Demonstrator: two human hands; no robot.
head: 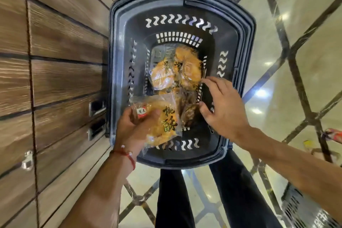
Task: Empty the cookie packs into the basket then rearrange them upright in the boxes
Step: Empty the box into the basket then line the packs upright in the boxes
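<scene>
From my remote seat I see the left hand point(132, 126) gripping one clear-wrapped cookie pack point(164, 122) over the near left corner of the dark plastic shopping basket point(231, 46), thumb curled across its front. The right hand point(222, 105) is spread and relaxed above the basket's right side, holding nothing. More cookie packs point(175, 70) lie heaped flat on the basket floor toward its far end, beside a wood-panelled wall point(55, 61) on the left.

I seem to be in a shop: a black plastic shopping basket point(115, 61) of wrapped cookie packs point(161, 76), glossy tiled floor point(314, 52), a wood-panelled unit point(55, 42) alongside.
</scene>
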